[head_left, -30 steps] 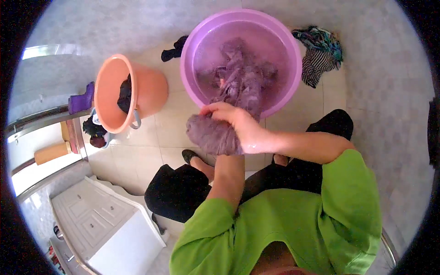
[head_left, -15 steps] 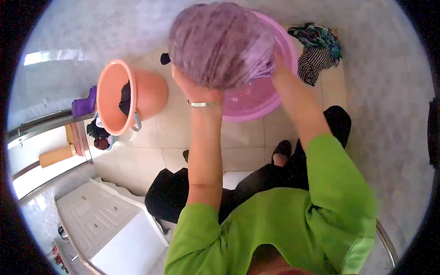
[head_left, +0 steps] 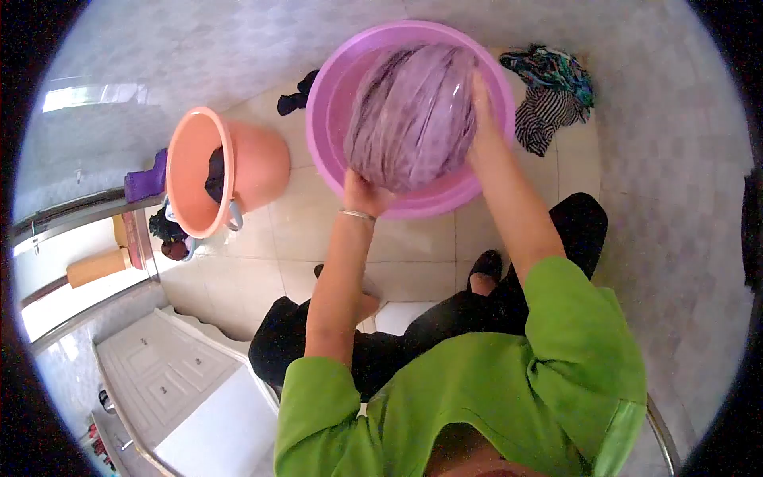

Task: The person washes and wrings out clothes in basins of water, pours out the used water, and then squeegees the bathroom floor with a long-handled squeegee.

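A puffed-out bundle of wet light-purple cloth [head_left: 417, 119] with darker streaks sits low inside the pink washbasin [head_left: 319, 131]. My left hand [head_left: 364, 193] grips its lower left side; the fingertips are hidden beneath the cloth. On the right side of the bundle, my right hand [head_left: 483, 119] is closed on its edge, with the fingers partly out of sight. The cloth bulges between the two hands and covers most of the basin's inside.
An orange bucket [head_left: 258, 163] with dark cloth inside stands at the left. Striped and patterned clothes [head_left: 552, 95] lie on the floor right of the basin, and small black items [head_left: 298, 97] lie left of it. A white cabinet [head_left: 175, 374] stands at lower left.
Both hands have brought the cloth down and toward the right, from above the basin's left rim into the basin. More of the basin rim now shows.
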The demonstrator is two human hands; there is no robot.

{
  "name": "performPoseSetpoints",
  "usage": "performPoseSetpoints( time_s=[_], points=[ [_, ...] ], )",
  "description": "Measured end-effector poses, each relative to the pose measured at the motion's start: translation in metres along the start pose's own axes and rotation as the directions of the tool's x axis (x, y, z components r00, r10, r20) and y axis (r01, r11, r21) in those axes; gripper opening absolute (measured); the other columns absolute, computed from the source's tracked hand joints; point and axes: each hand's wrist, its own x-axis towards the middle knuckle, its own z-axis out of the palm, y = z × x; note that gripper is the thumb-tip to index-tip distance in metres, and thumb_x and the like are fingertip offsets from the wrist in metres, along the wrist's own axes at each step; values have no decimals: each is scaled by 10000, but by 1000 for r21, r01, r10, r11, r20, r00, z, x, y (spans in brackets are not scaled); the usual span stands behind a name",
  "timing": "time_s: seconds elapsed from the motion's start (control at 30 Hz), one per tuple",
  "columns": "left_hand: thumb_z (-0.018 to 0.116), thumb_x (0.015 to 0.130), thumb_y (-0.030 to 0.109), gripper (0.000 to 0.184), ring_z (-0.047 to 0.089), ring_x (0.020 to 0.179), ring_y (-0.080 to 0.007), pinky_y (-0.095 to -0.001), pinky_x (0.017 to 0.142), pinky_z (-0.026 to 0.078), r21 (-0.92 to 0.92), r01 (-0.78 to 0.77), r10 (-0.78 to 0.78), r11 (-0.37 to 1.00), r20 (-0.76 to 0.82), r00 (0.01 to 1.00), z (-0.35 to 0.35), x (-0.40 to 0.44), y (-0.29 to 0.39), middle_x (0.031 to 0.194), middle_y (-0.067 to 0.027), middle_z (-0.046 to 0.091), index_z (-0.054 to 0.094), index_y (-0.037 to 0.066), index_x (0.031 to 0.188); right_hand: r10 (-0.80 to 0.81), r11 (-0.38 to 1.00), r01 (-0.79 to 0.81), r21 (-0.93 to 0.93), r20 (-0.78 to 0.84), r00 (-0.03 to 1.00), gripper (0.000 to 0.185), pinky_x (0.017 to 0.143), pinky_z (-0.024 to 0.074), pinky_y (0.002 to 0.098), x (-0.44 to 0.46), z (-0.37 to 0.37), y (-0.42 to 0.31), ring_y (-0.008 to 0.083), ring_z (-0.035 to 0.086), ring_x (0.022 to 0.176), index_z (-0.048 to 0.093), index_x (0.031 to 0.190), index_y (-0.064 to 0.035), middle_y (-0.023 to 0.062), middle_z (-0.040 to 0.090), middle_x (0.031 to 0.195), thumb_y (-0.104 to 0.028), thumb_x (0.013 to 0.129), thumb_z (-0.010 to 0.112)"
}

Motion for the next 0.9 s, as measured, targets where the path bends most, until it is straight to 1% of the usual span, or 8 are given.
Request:
performPoseSetpoints(
  time_s=[0.07,0.3,0.4,0.53,0.63,0.7,0.83,0.9],
  points=[
    [442,792,313,429,405,1096,-225,-348,932,316,-29,15,-16,999,-13,1000,-3,4,-16,1165,-78,460,436,73,1147,132,991,-133,-6,-93,987,512,873,372,346,-3,10,6,221,466,989,441,1133,-50,98,484,1106,-452,824,371],
    [408,807,324,436,424,1071,-243,-382,909,339,-120,-294,279,948,-124,952,-3,22,-44,1160,-86,460,431,52,1147,103,985,-140,102,299,949,359,810,417,344,-12,-13,67,217,526,881,508,996,-17,121,547,977,-318,833,401],
    [393,814,329,440,432,1060,-250,-396,899,348,-92,-384,365,919,-176,914,3,20,-43,1158,-90,460,429,43,1146,154,809,-271,522,257,954,437,762,436,325,-4,-25,64,210,539,861,500,1032,-12,110,563,949,-345,750,503],
    [378,821,334,445,440,1049,-258,-411,890,358,-70,-429,405,901,-226,886,30,10,-34,1156,-94,460,427,34,1146,111,914,-157,374,142,984,416,765,436,322,25,-55,46,203,537,864,498,1036,-19,105,561,950,-329,757,497],
    [376,817,329,432,451,1034,-257,-410,875,370,-237,-267,197,934,-279,940,45,9,-32,1134,-101,474,444,29,1121,72,954,-97,282,97,993,401,767,436,320,39,-60,38,198,535,865,496,1039,-25,101,560,951,-317,763,493],
    [377,819,333,444,427,1060,-273,-411,888,354,-312,-225,229,923,-25,973,56,9,-28,1165,-127,439,410,33,1144,44,967,-65,244,92,995,392,769,436,318,40,-56,35,195,534,866,495,1041,-29,99,559,951,-309,767,490],
    [363,821,322,439,422,1067,-280,-421,900,338,-95,-357,365,929,90,927,92,-12,-20,1164,-133,441,410,25,1141,77,971,-97,220,96,992,373,772,436,315,36,-35,55,188,532,868,493,1045,-36,93,556,952,-292,774,484],
    [353,823,308,440,426,1066,-280,-428,910,325,-456,-178,229,872,59,972,102,-12,-19,1155,-136,453,399,18,1152,94,967,-117,226,111,989,363,773,436,314,36,-29,70,185,531,869,492,1047,-40,91,555,952,-284,778,481]
  ],
)
